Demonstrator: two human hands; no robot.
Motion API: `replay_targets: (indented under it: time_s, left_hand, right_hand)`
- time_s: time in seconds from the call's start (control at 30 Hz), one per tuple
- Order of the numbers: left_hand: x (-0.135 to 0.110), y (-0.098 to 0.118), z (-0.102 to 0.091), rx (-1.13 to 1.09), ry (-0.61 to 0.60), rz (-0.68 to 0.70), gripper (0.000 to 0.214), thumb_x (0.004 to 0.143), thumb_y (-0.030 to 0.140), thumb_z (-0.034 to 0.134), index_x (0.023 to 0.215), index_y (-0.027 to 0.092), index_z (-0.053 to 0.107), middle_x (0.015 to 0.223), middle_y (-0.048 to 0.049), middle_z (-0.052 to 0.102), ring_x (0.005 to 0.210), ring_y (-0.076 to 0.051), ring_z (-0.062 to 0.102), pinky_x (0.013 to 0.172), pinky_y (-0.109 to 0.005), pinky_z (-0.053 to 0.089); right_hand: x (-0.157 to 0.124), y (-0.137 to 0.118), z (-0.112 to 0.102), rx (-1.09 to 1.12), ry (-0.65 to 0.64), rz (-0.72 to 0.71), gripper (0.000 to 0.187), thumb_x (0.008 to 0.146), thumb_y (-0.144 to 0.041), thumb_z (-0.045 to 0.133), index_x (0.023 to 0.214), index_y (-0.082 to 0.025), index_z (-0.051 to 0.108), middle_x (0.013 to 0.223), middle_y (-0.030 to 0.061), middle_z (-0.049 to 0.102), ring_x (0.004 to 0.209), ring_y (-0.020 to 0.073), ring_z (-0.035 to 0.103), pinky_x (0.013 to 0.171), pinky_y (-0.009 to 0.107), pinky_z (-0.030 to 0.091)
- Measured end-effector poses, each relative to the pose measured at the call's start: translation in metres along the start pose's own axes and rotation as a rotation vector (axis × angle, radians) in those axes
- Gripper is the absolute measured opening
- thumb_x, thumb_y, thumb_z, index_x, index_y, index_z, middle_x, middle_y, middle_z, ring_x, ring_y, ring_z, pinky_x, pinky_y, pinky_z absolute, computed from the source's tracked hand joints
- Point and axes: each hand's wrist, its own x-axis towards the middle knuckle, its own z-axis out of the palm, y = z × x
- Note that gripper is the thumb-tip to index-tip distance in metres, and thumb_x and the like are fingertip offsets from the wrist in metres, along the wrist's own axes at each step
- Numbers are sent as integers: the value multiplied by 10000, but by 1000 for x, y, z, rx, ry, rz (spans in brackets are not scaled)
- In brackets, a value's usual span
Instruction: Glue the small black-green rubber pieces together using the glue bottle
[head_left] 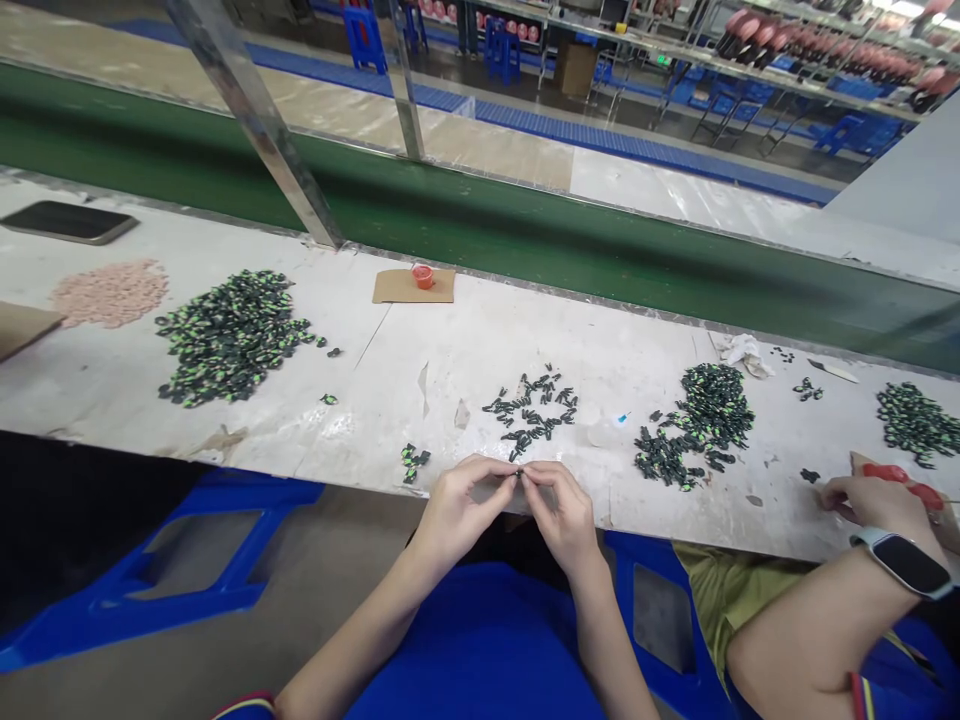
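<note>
Held a small dark piece (518, 473) in a narrow pinch between left hand (456, 510) and right hand (562, 512), lower centre of the frame; had loose dark pieces (534, 432) scattered just above, on the tabletop (622, 340); showed a green sign (663, 60), upper right, too small to read.

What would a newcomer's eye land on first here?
The left hand and right hand pinch a tiny dark piece at the near edge of the white table. Left of them lies a big heap of green-flecked black pieces, and behind the table runs a green strip.
</note>
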Motion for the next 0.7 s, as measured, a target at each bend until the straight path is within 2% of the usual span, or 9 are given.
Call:
replay_targets:
  time_s: [0.17,0.4,0.6,0.7]
  left_hand:
    - [-1,6,-2,68,-32,132,111,858,201,568,853,185,678,845,-51,708,808,-173,674,732,-276,552]
    - [6,5,-6,97,-95,319,178,905,124,515,966,198,665,845,-37,711,799,-156,655,716,-271,543]
    - [13,6,-12,179,-153,477,222,918,82,482,1009,194,650,874,-42,706,807,-147,635,719,-272,529]
    - [14,9,-13,248,-176,518,234,928,78,450,992,189,646,836,-38,697,794,-150,622,714,-278,520]
  right_hand:
    - [2,3,-2,112,-13,80,70,877,-173,579,869,-201,642,830,60,689,790,168,674,693,282,560]
    - [4,-3,-6,359,30,332,53,804,-250,671,774,-208,668,754,30,687,722,157,663,670,271,556]
    - [4,-3,-7,477,54,524,161,683,-286,762,768,-199,656,736,15,681,642,133,638,632,254,558]
    - [5,-4,-5,507,75,570,195,637,-251,768,724,-203,600,664,-14,646,608,115,617,602,226,537]
